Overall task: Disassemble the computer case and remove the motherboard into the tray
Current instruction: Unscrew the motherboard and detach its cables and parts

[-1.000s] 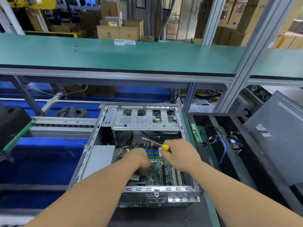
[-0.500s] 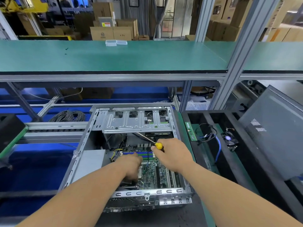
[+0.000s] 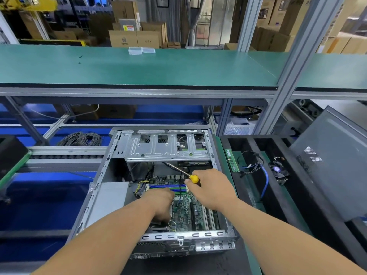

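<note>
An open grey computer case [image 3: 93, 197] lies on its side in front of me, its green motherboard [image 3: 185, 213] still inside under a silver drive cage [image 3: 168, 149]. My left hand [image 3: 161, 205] reaches down into the case and rests on the board near the socket, its fingertips hidden. My right hand [image 3: 210, 188] grips a screwdriver [image 3: 181, 172] with a yellow handle end, its shaft pointing up-left over the board. A black tray [image 3: 297, 197] stands to the right of the case.
The tray holds a memory stick [image 3: 231, 160], a blue cable [image 3: 265, 181] and a small fan [image 3: 278, 171]. The grey side panel [image 3: 337, 161] leans at far right. A green shelf [image 3: 139, 66] spans above; a cable coil [image 3: 79, 138] lies back left.
My left hand has slid slightly lower and nearer on the board. My right hand keeps the screwdriver in about the same place. The view has shifted a little.
</note>
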